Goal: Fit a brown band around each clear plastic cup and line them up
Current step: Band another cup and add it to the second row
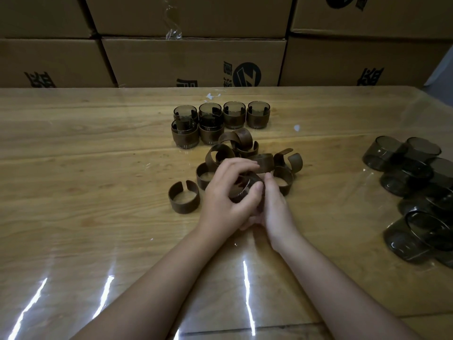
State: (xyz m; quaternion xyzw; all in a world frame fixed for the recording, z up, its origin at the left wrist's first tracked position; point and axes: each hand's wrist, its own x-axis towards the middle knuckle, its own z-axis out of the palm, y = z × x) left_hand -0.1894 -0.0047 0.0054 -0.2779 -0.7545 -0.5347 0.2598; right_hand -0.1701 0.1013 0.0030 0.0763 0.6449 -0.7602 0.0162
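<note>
Just in front of the heap of loose bands (247, 153), near the middle of the bench (85, 143), two bare hands work on one dark-tinted clear cup (245, 188). The left hand (225, 200) curls its fingers and thumb over the cup's rim and side. The right hand (275, 207) holds the cup from the other side, with its thumb against the wall and its fingers tucked underneath. A brown band seems to sit around this cup, but the hands hide how well it is seated.

Behind the heap stand six banded cups (234, 116), upright and touching. Four form a back row and two begin a second row at its left end. To the left of the heap, a single band (183, 197) stands alone on its edge. Well to the right of the heap lies a jumble of bare cups (404, 168), most tipped on their sides. Beyond everything rises a wall of cardboard boxes (193, 60).

The job looks less than half done. Six cups are finished and a seventh is in progress. Roughly nine bands and a pile of bare cups remain, and the second row needs filling.
</note>
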